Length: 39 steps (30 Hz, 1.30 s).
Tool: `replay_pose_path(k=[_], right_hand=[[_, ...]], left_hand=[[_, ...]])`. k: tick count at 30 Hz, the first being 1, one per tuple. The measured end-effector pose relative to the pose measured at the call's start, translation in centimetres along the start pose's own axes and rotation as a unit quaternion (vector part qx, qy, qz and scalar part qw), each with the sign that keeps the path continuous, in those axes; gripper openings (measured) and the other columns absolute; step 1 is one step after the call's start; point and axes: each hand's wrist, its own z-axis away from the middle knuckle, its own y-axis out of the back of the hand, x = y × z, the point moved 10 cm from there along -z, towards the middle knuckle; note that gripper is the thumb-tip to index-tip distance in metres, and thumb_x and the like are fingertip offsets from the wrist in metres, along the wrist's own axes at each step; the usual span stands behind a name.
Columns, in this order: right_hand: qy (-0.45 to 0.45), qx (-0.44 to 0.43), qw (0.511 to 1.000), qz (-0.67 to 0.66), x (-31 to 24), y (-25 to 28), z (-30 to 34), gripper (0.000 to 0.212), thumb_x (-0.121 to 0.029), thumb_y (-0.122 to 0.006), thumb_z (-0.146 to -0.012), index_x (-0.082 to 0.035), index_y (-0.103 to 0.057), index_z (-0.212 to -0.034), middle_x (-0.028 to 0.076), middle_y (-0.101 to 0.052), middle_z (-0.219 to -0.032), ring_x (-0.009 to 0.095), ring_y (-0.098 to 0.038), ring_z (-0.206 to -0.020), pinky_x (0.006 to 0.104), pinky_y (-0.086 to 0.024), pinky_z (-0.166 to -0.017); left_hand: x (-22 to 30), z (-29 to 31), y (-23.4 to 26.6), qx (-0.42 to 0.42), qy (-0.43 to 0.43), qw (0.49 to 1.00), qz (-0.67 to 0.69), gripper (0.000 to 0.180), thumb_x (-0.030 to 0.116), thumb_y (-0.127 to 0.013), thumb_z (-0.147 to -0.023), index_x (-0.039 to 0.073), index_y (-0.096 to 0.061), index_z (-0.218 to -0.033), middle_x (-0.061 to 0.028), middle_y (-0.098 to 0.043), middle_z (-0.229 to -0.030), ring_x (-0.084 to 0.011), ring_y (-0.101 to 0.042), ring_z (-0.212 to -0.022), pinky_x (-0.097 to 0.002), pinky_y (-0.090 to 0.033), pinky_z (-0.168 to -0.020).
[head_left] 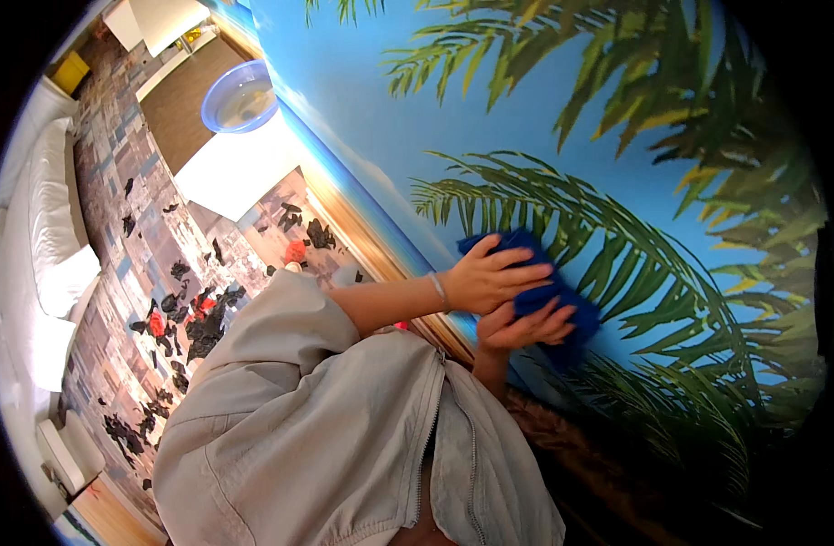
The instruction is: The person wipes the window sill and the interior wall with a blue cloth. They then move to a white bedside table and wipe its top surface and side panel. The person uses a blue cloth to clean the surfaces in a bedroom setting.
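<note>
A blue cloth [573, 311] lies bunched against a wall [353, 100] painted with blue sky and green palm fronds. Both my hands hold it to that surface. Above, my left hand [492, 275] has its fingers over the cloth's upper part, and a bracelet [439, 289] circles the wrist. Just below, partly overlapped by the left, my right hand [524, 329] presses the cloth's lower part with bent, parted fingers. The palms and the cloth beneath them are hidden. My light grey jacket [326, 428] covers both upper arms.
Black scraps [206, 332] and a few red pieces [295, 251] litter the patterned floor [117, 273]. A blue basin [212, 114] with murky water stands on a white surface [244, 173] at the upper left. A bed with white bedding [53, 227] lines the far left. Wooden baseboard [344, 214] edges the wall.
</note>
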Motion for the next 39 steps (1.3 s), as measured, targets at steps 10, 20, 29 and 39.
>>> replay_pose_path(k=[10,20,29,39], right_hand=[[-0.006,0.022,1.000,0.004,-1.7,-0.7,-1.6,0.052,-0.028,-0.039,-0.091,0.009,-0.041,-0.128,0.030,-0.029,-0.140,0.042,-0.023,-0.133,0.0547,-0.010,-0.106],[-0.044,-0.011,0.999,-0.014,-3.4,-3.0,-3.8,0.055,-0.031,-0.040,-0.093,0.008,-0.036,-0.132,0.029,-0.023,-0.142,0.041,-0.018,-0.135,0.0537,-0.007,-0.107],[0.006,-0.017,1.000,0.003,-4.3,-5.7,0.0,0.056,-0.034,-0.038,-0.092,0.009,-0.039,-0.129,0.028,-0.027,-0.141,0.045,-0.020,-0.132,0.0539,-0.010,-0.107],[0.023,-0.045,0.999,-0.015,-7.9,-6.8,-7.0,0.048,-0.028,-0.040,-0.093,0.007,-0.044,-0.126,0.027,-0.034,-0.137,0.044,-0.025,-0.130,0.0559,-0.016,-0.105]], left_hand=[[-1.7,-1.9,1.8,0.041,-0.012,0.999,-0.026,0.033,0.030,-0.054,-0.079,0.025,-0.063,-0.111,0.0067,-0.047,-0.132,-0.0197,-0.040,-0.120,-0.0475,-0.010,-0.108],[-5.2,-3.6,4.0,0.021,-0.012,0.999,-0.046,0.035,0.029,-0.051,-0.081,0.026,-0.062,-0.114,0.0090,-0.046,-0.133,-0.0170,-0.038,-0.123,-0.0452,-0.008,-0.109],[-6.8,0.4,1.9,0.038,0.001,0.999,-0.035,0.033,0.027,-0.049,-0.080,0.023,-0.065,-0.109,0.0069,-0.045,-0.134,-0.0182,-0.038,-0.123,-0.0462,-0.013,-0.108],[-11.2,-3.7,5.8,0.052,0.045,0.997,-0.022,0.037,0.028,-0.049,-0.081,0.020,-0.062,-0.115,0.0018,-0.045,-0.136,-0.0218,-0.036,-0.126,-0.0492,-0.011,-0.108]])
